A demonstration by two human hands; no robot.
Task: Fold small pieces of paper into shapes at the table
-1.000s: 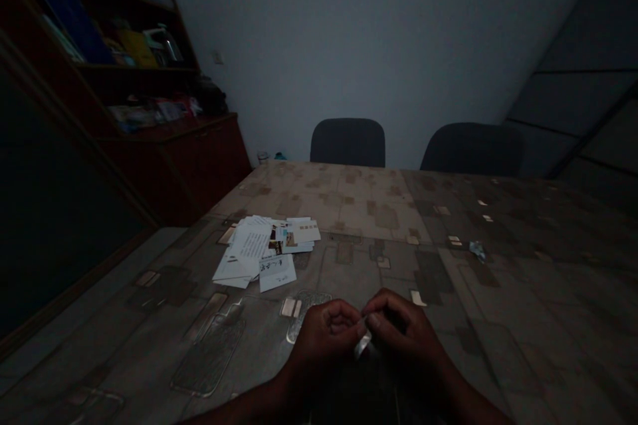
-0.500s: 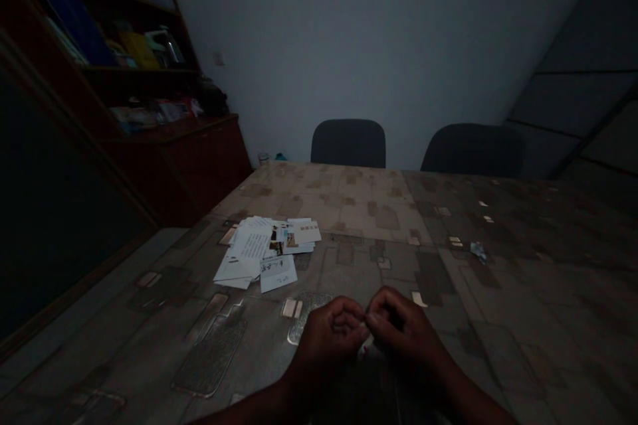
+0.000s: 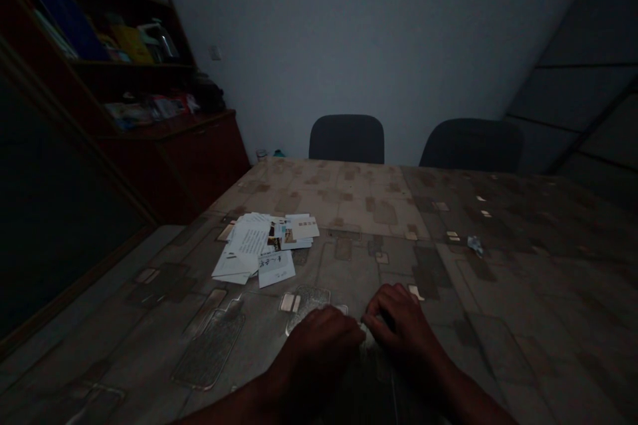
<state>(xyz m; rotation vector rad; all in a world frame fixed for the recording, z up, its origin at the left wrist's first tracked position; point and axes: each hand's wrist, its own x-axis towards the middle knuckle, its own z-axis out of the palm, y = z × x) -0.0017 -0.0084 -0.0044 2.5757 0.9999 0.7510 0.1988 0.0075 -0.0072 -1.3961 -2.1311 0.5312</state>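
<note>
My left hand (image 3: 321,345) is closed just above the near edge of the table, its back turned up and its fingertips hidden. Close against it, my right hand (image 3: 399,322) is closed too, thumb and forefinger pinched together. A small pale thing (image 3: 369,337) shows in the gap between the two hands; it is too dark and too covered to tell its kind. Beyond them to the left lies a loose pile of white printed cards (image 3: 249,246), overlapping one another, some with dark writing or pictures.
A patterned cloth covers the table (image 3: 343,206). On its right side lies a crumpled, shiny scrap (image 3: 475,245). Two dark chairs (image 3: 347,139) stand at the far edge, before a plain wall. A dark red cabinet (image 3: 199,159) with filled shelves is at the left.
My left hand has rolled over, so its back now faces up and its curled fingers are hidden. The right hand stays nearly in place. The view has tilted slightly.
</note>
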